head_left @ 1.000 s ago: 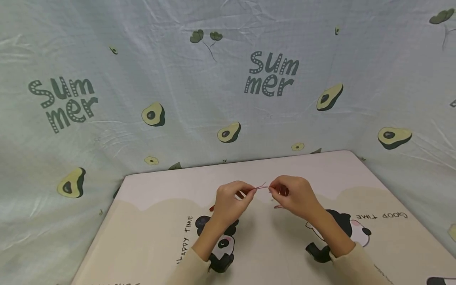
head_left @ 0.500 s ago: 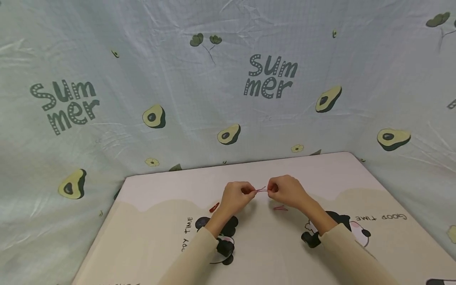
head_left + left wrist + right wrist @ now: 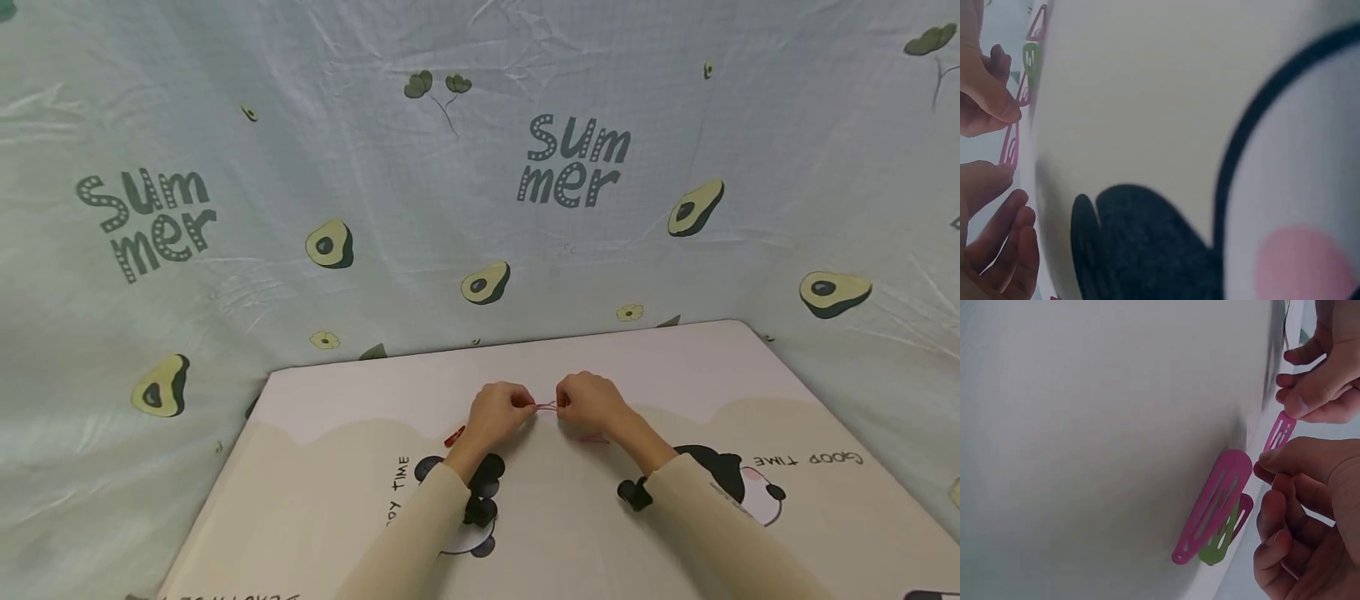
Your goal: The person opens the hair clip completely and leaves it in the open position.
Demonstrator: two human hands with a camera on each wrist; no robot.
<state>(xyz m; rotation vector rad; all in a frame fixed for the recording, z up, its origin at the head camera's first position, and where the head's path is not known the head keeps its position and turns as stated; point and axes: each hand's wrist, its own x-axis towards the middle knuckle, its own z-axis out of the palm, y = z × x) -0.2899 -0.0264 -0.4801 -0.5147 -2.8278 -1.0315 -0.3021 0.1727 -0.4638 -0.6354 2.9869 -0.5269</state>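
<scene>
Above the far part of the table, a pink snap hair clip (image 3: 546, 407) is stretched between two hands. My left hand (image 3: 498, 410) pinches one end with thumb and fingertip. At the other end the right hand (image 3: 588, 402) pinches it, other fingers curled behind. The slotted body of the held hair clip (image 3: 1280, 431) shows between the fingertips in the right wrist view. Below the right hand lie another pink hair clip (image 3: 1213, 506), a green hair clip (image 3: 1212, 553) and a darker pink one (image 3: 1244, 512), overlapping in that view.
A red hair clip (image 3: 454, 436) lies on the table left of the left hand. The table (image 3: 315, 483) has a panda-printed cover. Behind it hangs a pale curtain (image 3: 390, 192) printed with avocados, close past the table's far edge.
Both hands have come closer together, the right one moving left. The thin prong that stuck up from the held hair clip now stands lower. The red hair clip shows more fully.
</scene>
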